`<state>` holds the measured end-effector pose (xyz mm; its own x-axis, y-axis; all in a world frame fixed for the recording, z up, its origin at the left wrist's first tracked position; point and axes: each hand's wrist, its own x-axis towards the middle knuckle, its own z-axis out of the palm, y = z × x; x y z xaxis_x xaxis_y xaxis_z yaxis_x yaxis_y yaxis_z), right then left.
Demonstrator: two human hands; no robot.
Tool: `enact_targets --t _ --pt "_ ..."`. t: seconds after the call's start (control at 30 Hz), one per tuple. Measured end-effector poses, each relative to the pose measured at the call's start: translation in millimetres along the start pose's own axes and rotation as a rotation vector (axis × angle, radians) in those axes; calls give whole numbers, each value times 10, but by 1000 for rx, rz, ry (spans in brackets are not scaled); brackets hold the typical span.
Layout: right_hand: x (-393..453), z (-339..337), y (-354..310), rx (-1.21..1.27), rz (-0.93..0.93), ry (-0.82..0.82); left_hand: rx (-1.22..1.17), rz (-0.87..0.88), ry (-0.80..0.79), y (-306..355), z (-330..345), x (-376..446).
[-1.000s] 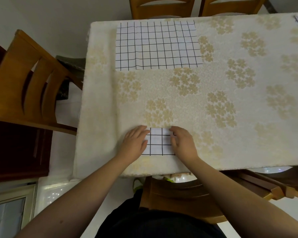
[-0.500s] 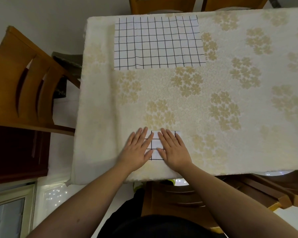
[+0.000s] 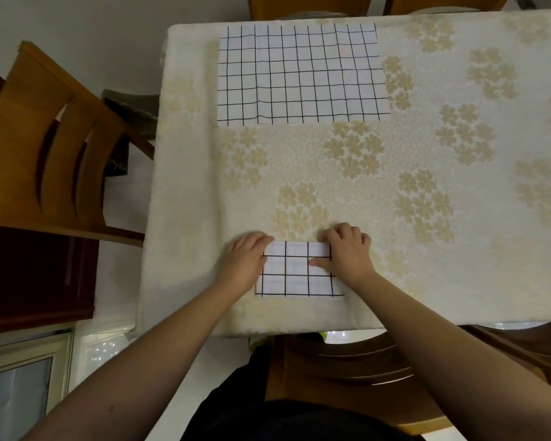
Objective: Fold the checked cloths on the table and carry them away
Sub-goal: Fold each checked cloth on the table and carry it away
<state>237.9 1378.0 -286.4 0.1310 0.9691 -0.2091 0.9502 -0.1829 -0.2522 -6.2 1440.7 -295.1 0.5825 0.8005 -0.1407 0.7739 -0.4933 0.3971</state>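
Hands frame a small folded white cloth with black checks at the table's near edge: my left hand curls round its left side, my right hand pinches its right edge. Far left, a larger checked cloth lies unfolded on the cream flowered tablecloth; nothing is carried away yet.

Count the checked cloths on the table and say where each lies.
2. A small folded cloth lies at the near edge between both hands; a large cloth lies spread flat at the far left.
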Motion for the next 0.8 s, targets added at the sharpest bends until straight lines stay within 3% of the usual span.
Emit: enact_targets --t 0.1,0.17,0.23,0.4,0.6,0.7,0.8 --pt "144 -203 -99 -107 112 -231 21 -126 -129 -40 -212 228" --pt "219 -286 -140 -120 110 -295 1 -202 -263 -56 -302 368" --pt "245 -339 -144 -65 120 -325 -76 -195 -293 -61 -339 431" --pt "64 -421 59 553 289 -337 -622 -321 -279 -39 -358 309" --pt "-227 -394 125 1003 519 -297 -1176 -690 -153 -5 -215 97" --pt "-307 -347 31 1239 593 -283 -1295 -785 -146 58 -185 -5" --pt "-378 -296 -81 1290 611 -341 -1322 -829 -121 56 -170 -73"
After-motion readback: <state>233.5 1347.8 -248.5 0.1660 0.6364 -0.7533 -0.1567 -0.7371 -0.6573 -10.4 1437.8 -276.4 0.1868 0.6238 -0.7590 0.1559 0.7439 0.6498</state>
